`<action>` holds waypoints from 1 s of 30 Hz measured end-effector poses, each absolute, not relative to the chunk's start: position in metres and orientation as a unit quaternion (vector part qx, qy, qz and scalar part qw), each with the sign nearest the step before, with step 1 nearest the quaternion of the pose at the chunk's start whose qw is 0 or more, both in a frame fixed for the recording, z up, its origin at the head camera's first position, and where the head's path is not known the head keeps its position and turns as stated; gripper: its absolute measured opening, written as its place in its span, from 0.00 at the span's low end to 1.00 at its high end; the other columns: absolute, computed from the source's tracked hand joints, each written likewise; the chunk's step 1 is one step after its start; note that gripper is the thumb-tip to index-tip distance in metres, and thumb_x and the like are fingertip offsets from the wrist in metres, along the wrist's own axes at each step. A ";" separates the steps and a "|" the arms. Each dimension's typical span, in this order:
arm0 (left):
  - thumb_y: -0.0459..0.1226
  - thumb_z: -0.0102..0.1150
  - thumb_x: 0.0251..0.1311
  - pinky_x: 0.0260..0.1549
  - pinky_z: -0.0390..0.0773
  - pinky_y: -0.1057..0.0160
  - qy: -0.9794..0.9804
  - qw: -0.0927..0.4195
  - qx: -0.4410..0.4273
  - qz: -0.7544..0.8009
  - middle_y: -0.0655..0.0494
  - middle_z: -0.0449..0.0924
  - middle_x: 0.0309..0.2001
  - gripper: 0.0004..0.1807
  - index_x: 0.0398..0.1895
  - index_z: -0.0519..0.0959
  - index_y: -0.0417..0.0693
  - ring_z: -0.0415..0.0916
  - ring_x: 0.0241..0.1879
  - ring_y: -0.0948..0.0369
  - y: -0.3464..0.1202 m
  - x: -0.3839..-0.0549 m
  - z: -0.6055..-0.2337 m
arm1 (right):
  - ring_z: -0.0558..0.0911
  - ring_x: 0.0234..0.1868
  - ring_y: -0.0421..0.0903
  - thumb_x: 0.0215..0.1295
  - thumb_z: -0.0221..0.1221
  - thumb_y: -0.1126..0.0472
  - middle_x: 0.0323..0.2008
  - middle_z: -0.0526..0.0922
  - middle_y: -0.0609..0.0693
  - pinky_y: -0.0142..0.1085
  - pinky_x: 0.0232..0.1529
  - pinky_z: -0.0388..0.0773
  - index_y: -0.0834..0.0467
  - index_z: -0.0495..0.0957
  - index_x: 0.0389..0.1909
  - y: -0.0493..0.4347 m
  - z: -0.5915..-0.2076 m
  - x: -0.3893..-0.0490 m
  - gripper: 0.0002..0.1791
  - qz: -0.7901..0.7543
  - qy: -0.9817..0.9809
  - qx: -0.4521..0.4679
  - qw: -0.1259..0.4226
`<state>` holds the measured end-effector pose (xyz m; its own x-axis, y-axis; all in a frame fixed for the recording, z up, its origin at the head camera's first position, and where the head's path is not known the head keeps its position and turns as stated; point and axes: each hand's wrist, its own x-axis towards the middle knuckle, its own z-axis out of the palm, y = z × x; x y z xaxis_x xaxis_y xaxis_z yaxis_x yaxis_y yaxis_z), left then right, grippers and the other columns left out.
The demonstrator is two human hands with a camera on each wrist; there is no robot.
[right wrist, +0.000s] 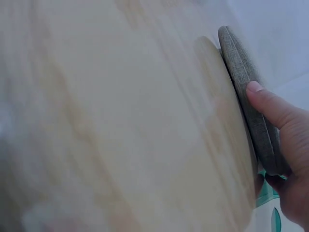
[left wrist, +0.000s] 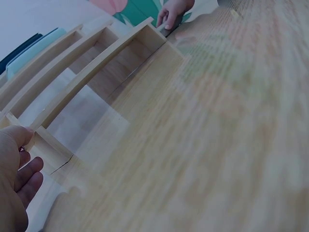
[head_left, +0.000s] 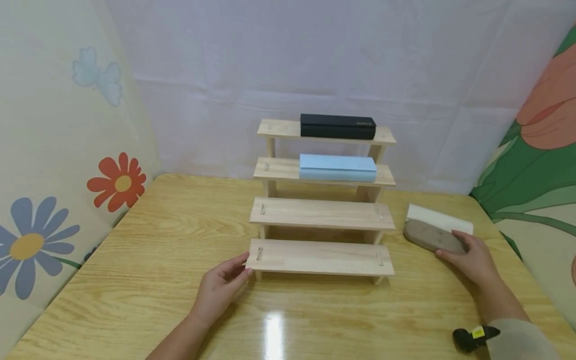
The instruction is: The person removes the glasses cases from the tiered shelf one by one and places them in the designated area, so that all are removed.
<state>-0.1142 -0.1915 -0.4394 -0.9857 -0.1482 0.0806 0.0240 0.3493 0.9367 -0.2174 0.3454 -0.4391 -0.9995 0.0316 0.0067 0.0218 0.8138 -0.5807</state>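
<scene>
A tiered wooden display stand (head_left: 321,213) with stepped shelves stands mid-table. My left hand (head_left: 220,287) holds the left end of its lowest shelf, thumb at the front corner. The left wrist view shows that thumb on the shelf's corner, other fingers below it. Over on the right, my right hand (head_left: 474,257) grips the near end of a grey fabric glasses case (head_left: 427,235). The thumb lies along the case's side in the right wrist view; most of the fingers are hidden behind it. A white case (head_left: 443,218) lies just behind the grey one.
A black glasses case (head_left: 337,127) sits on the top shelf, and a light blue case (head_left: 337,167) on the shelf below. The wooden table (head_left: 180,240) meets a white cloth backdrop (head_left: 225,65) and flowered side panels. A black strap device (head_left: 474,337) is at the right wrist.
</scene>
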 end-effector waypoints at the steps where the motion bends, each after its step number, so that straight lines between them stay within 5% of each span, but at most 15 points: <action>1: 0.36 0.66 0.60 0.42 0.79 0.78 -0.818 0.075 0.038 -0.570 0.45 0.80 0.58 0.22 0.57 0.79 0.39 0.78 0.42 0.77 -0.191 -0.114 -0.439 | 0.55 0.65 0.78 0.63 0.64 0.44 0.66 0.53 0.82 0.70 0.62 0.57 0.73 0.54 0.71 0.346 -0.440 -0.217 0.49 0.307 -0.951 -0.017 0.010; 30: 0.36 0.67 0.60 0.41 0.79 0.78 -0.827 0.078 0.031 -0.556 0.45 0.81 0.57 0.22 0.57 0.79 0.41 0.80 0.44 0.70 -0.193 -0.114 -0.441 | 0.53 0.69 0.77 0.67 0.57 0.42 0.70 0.50 0.80 0.67 0.67 0.56 0.72 0.43 0.74 0.354 -0.440 -0.217 0.52 0.347 -0.931 -0.115 0.008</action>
